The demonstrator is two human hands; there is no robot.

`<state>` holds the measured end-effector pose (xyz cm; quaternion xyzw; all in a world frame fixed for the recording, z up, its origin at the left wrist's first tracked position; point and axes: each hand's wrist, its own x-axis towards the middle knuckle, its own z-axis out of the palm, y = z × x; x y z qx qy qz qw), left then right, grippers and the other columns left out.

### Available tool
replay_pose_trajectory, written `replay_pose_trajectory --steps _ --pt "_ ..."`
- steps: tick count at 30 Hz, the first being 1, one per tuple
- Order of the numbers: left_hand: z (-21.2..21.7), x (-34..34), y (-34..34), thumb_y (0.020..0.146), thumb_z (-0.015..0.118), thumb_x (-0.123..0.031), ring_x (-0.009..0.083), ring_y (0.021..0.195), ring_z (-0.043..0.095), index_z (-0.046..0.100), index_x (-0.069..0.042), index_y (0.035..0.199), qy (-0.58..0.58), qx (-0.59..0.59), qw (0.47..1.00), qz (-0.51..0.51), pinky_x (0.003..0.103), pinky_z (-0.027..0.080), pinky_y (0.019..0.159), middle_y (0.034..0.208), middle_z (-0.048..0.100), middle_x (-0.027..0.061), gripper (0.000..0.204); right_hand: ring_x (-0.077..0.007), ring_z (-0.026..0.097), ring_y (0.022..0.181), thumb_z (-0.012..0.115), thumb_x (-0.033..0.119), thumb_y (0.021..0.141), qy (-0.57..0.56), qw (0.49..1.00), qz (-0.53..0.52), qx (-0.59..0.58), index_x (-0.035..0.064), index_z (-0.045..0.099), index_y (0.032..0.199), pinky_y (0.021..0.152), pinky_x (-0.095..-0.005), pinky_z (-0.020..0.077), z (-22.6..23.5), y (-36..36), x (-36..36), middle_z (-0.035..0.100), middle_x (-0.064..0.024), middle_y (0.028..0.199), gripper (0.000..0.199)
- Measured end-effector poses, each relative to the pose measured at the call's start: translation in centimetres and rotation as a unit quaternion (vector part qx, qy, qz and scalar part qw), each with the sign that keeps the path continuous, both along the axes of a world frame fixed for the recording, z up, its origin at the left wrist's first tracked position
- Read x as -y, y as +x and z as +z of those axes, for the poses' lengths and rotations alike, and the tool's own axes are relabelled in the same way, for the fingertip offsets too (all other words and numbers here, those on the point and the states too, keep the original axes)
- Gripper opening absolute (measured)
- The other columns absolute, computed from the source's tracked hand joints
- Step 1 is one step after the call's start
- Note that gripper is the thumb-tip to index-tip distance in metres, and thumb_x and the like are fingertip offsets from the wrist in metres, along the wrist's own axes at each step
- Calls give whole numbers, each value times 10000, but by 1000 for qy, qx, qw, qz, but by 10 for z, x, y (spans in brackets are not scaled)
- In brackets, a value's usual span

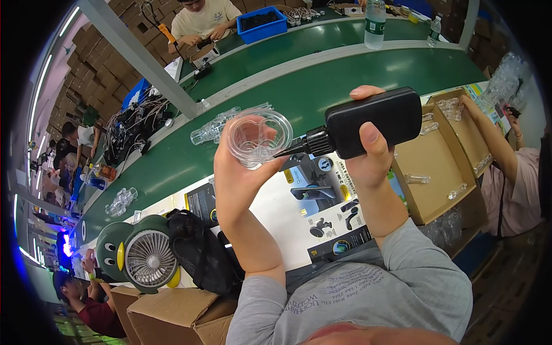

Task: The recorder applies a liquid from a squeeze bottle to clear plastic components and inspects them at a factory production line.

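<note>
In my left hand (238,172) is a clear plastic cup-like part (261,129), its round open end facing me, with the fingers wrapped around its side. My right hand (374,146) grips a black squeeze bottle (382,122) lying sideways. The bottle's narrow pointed nozzle (293,148) reaches to the rim of the clear part; whether the tip touches it I cannot tell. Behind my left hand, more clear plastic parts (213,127) lie on the green bench. Under my hands is printed cardboard packaging (313,192) on a white sheet.
At right stands a cardboard box (437,172) holding several small clear parts, beside another person's arm (494,135). A green penguin-shaped fan (149,256) and a black bag (201,250) sit at left. Across the bench are a blue bin (261,27), a water bottle (375,26) and a seated worker.
</note>
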<state>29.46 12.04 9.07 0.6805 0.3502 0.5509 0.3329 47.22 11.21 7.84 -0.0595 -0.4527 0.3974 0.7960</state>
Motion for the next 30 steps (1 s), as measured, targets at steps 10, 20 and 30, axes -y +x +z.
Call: replay_pose_trajectory --steps 10,20,30 --pt "1 3 -1 540 748 30 138 855 561 498 -11 1040 -6 14 1000 -7 261 445 781 886 587 69 560 -178 579 817 631 202 773 -5 999 -34 32 6 411 1094 713 -296 521 -2 0 -2 492 -116 1071 435" --pt "0 2 -3 540 738 20 148 863 560 493 1 1041 -2 38 999 -20 266 444 783 901 567 72 559 -183 580 811 622 209 790 -1 1000 -16 21 16 399 1097 713 -302 526 -1 1 -2 486 -125 1082 425" --pt "0 2 -4 536 731 8 149 852 556 491 -2 1019 13 41 999 -19 268 441 778 899 544 67 540 -181 577 822 611 210 796 -11 1000 -11 13 19 391 1120 726 -302 523 0 3 -2 484 -128 1090 435"
